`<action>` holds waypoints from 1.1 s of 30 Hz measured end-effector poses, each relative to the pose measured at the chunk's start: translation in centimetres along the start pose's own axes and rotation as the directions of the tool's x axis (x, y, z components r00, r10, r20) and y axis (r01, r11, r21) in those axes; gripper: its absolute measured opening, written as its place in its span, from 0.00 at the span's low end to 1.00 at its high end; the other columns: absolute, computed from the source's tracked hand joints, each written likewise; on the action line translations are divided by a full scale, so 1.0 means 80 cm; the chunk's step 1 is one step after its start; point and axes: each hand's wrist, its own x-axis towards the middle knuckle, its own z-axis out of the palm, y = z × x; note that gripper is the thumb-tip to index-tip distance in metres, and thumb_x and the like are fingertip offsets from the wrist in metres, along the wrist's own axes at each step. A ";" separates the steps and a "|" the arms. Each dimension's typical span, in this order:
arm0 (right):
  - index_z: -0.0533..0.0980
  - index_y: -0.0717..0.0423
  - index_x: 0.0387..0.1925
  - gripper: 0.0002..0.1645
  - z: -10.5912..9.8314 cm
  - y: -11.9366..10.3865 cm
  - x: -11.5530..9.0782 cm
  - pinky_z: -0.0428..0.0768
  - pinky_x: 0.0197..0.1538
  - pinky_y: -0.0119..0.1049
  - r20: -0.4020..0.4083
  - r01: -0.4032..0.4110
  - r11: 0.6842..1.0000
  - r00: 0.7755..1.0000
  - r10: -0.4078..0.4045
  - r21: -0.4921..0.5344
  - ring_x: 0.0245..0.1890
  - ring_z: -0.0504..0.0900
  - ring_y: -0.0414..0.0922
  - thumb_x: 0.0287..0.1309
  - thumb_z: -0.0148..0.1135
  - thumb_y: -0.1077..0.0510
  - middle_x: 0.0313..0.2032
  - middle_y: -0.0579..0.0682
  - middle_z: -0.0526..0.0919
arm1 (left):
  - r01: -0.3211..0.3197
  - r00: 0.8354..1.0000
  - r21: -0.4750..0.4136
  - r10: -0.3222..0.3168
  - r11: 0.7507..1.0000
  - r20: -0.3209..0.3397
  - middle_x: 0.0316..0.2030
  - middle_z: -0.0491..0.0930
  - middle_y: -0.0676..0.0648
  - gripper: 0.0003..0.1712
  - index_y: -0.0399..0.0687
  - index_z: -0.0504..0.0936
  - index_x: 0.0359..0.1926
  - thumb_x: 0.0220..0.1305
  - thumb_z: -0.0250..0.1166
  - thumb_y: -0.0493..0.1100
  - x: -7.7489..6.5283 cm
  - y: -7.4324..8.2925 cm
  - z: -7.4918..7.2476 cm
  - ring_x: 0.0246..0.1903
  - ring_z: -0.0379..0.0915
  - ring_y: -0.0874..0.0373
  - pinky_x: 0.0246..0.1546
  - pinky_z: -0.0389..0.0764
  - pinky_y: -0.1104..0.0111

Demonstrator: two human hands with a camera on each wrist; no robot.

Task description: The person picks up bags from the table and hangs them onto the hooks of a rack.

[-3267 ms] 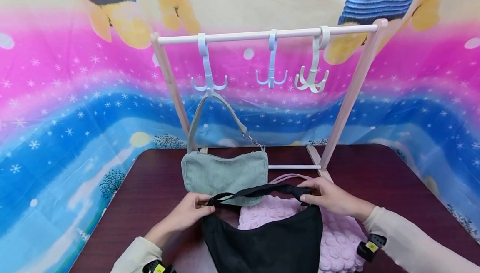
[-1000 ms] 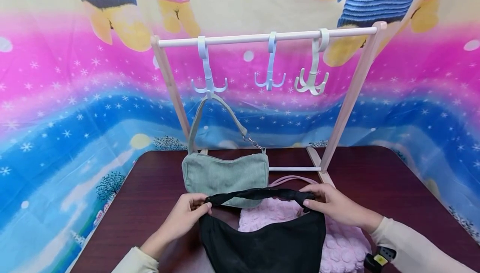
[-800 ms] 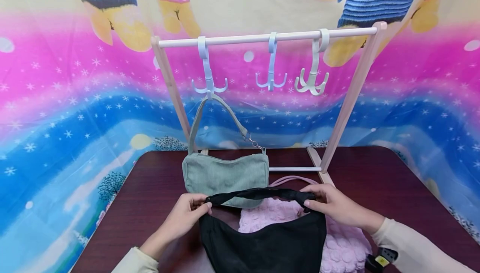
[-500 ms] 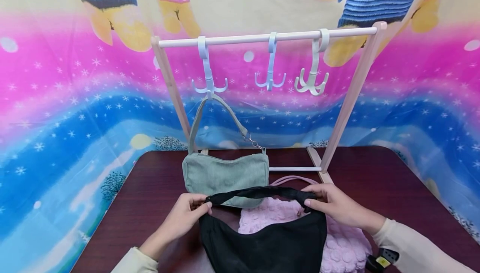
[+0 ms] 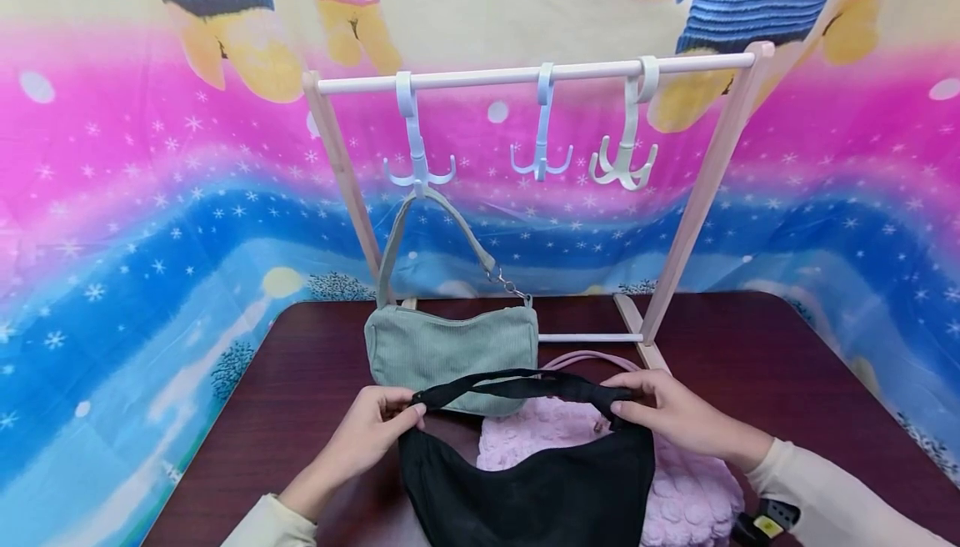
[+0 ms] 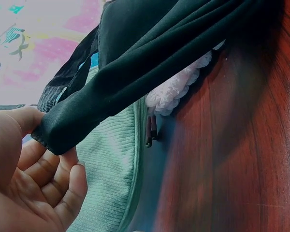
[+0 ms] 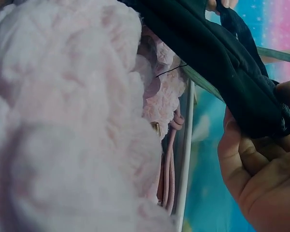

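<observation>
A black cloth shoulder bag is stretched between both hands at the front of the table. My left hand pinches its left upper corner, where the strap joins the body. At the opposite corner my right hand grips the strap's other end between thumb and fingers. The left wrist view shows the left thumb and fingers on the black corner. In the right wrist view, the right fingers curl under the bag. Its lower part lies beyond the head view's bottom edge.
A green corduroy bag hangs from the left hook on a wooden rack. Two more hooks, one blue and one pale green, hang from the bar. A pink puffy bag lies behind the black bag on the table.
Over the last seconds both hands have moved slightly apart, widening the bag's opening. The strap now bows upward, its two layers separated in the middle. Both hands keep their hold.
</observation>
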 end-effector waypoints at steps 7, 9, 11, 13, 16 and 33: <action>0.76 0.69 0.59 0.19 0.001 -0.005 0.000 0.80 0.45 0.29 0.001 -0.018 1.000 1.000 0.018 0.014 0.41 0.85 0.32 0.72 0.52 0.65 0.43 0.38 0.87 | 0.014 1.000 -0.020 -0.014 1.000 0.007 0.25 0.84 0.41 0.14 0.32 0.84 0.31 0.72 0.62 0.39 0.000 0.001 0.000 0.21 0.69 0.69 0.23 0.72 0.74; 0.78 0.66 0.58 0.17 0.002 -0.005 0.000 0.79 0.43 0.29 -0.020 -0.013 1.000 1.000 0.012 -0.024 0.40 0.83 0.31 0.72 0.54 0.64 0.43 0.37 0.87 | 0.014 1.000 -0.022 -0.014 1.000 0.007 0.25 0.84 0.41 0.14 0.32 0.83 0.31 0.72 0.62 0.39 0.000 0.001 0.000 0.21 0.69 0.69 0.23 0.72 0.74; 0.79 0.64 0.56 0.16 0.003 -0.004 0.001 0.79 0.41 0.29 -0.032 -0.003 0.999 0.999 0.001 -0.050 0.38 0.82 0.30 0.72 0.55 0.64 0.40 0.38 0.87 | 0.014 1.000 -0.023 -0.014 1.000 0.005 0.25 0.84 0.41 0.14 0.32 0.83 0.31 0.71 0.62 0.39 0.000 0.002 0.000 0.21 0.69 0.69 0.23 0.72 0.74; 0.80 0.63 0.55 0.15 0.004 -0.003 0.001 0.80 0.41 0.30 -0.039 0.005 0.998 0.999 -0.008 -0.056 0.38 0.81 0.30 0.72 0.55 0.64 0.39 0.38 0.87 | 0.013 1.000 -0.022 -0.013 1.000 0.003 0.25 0.84 0.41 0.14 0.32 0.83 0.31 0.71 0.63 0.39 0.000 0.003 0.001 0.21 0.69 0.69 0.23 0.72 0.74; 0.79 0.64 0.55 0.15 0.005 -0.003 0.002 0.81 0.40 0.30 -0.037 0.004 0.999 0.999 -0.006 -0.033 0.37 0.83 0.31 0.72 0.55 0.64 0.38 0.39 0.87 | 0.014 1.000 -0.023 -0.014 1.000 -0.002 0.24 0.84 0.41 0.13 0.31 0.83 0.32 0.69 0.64 0.39 -0.001 0.004 0.001 0.21 0.71 0.69 0.24 0.73 0.74; 0.80 0.67 0.53 0.14 0.007 -0.002 0.000 0.83 0.36 0.32 -0.047 0.012 1.000 0.999 -0.011 0.012 0.34 0.85 0.32 0.72 0.54 0.65 0.35 0.40 0.87 | 0.028 1.000 -0.037 -0.028 0.999 -0.005 0.22 0.83 0.44 0.14 0.31 0.83 0.31 0.69 0.65 0.40 -0.002 0.008 0.000 0.20 0.70 0.69 0.22 0.72 0.74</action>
